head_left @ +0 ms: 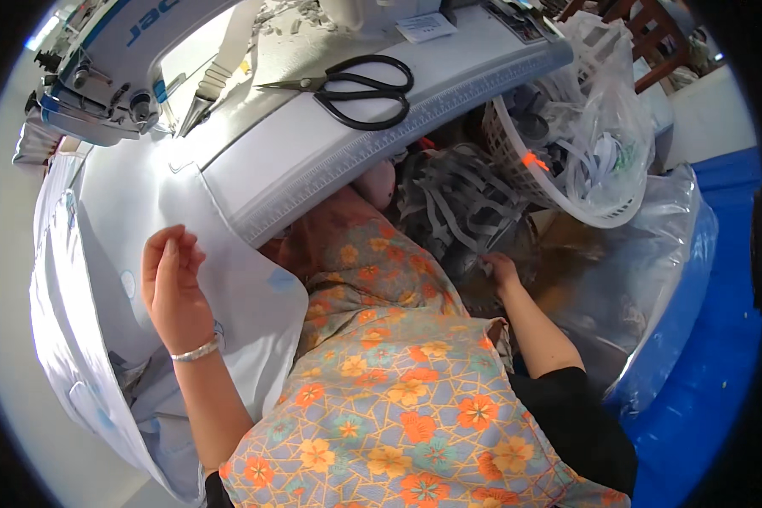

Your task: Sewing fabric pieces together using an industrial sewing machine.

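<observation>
My left hand (176,288), a pale bracelet at its wrist, is raised over white cloth (258,292) at the left of the sewing machine table. Its fingers are curled in with the thumb against them, and nothing shows between them. At my right side, my right hand (503,273) reaches down to a heap of grey fabric strips (466,203) beside my lap. The fingertips pinch a small pale-grey end of a strip; part of the fingers is hidden. Black-handled scissors (364,91) lie on the table, away from both hands.
A sewing machine (102,76) stands at the upper left, with a ruler strip (347,161) along the table's front edge. A white plastic basket (559,199) holds clear bags at the right. Below it are a clear plastic sheet (652,254) and a blue surface (720,339). A patterned apron (398,406) covers my lap.
</observation>
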A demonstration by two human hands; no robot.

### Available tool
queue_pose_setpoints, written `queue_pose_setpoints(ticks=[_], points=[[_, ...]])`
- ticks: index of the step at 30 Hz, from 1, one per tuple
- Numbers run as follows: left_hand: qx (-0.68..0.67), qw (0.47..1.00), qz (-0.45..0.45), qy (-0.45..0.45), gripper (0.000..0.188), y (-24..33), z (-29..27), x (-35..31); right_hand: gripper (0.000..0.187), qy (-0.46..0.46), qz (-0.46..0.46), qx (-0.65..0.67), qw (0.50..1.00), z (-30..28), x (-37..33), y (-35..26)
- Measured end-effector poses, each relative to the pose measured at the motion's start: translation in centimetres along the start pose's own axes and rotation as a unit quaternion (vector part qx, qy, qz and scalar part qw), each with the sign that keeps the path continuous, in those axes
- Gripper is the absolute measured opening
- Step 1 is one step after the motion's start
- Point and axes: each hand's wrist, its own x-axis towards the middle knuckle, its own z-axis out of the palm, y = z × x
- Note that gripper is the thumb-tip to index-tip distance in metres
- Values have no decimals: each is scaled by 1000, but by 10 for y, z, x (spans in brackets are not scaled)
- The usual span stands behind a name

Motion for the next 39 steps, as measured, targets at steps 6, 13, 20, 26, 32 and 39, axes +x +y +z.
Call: queue_pose_setpoints(ticks=[6, 13, 20, 26, 32, 39], points=[[14, 995, -30, -99, 18, -2, 27, -8, 12, -73, 4, 164, 984, 6, -7, -25], [39, 996, -63, -57, 19, -6, 20, -17, 26, 49, 97, 212, 971, 21, 29, -26], [64, 993, -84, -60, 20, -12, 13, -18, 33, 42, 58, -150, 986, 54, 120, 53], [71, 991, -105, -52, 20, -22, 14, -14, 26, 38, -105, -559, 821, 37, 113, 71], [167, 973, -118, -104, 22, -4, 51, -10, 23, 81, -202, -5, 976, 32, -69, -86], [103, 898, -6, -429, 36, 29, 124, -37, 9, -343, -501, -204, 768, 163, -265, -283]])
